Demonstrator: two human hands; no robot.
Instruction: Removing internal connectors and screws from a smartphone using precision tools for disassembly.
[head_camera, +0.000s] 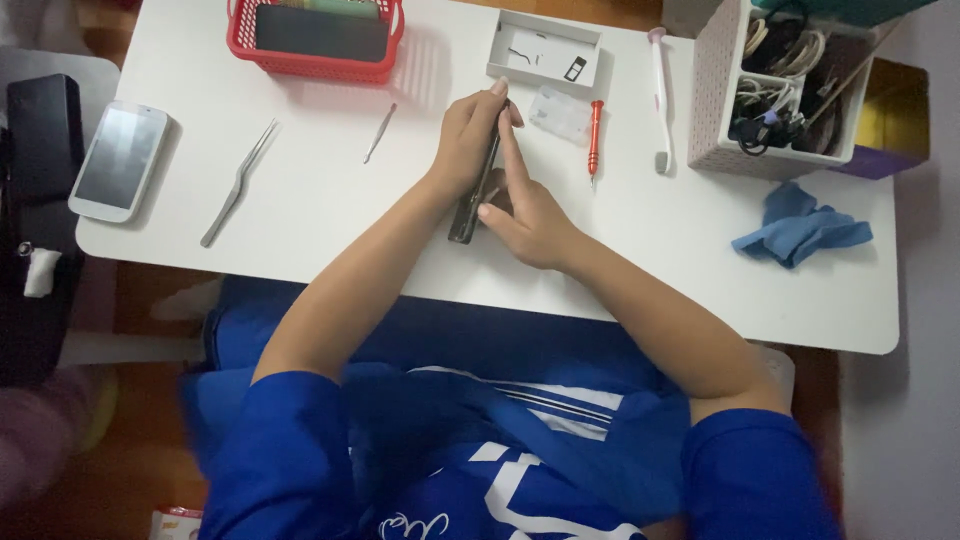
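A dark slim phone (470, 208) stands on its long edge on the white table (330, 210), held between both hands. My left hand (468, 135) grips its upper part from the left. My right hand (528, 215) supports it from the right, with one finger stretched up along the phone's edge. Much of the phone is hidden by the fingers.
Metal tweezers (236, 184) and a thin metal pick (379, 133) lie to the left, a white phone (120, 160) at the table's left edge. A red basket (314, 62), a small grey parts tray (545, 50), an orange screwdriver (594, 136), a white tool (659, 95), a cable box (780, 90) and a blue cloth (800, 230) surround the hands.
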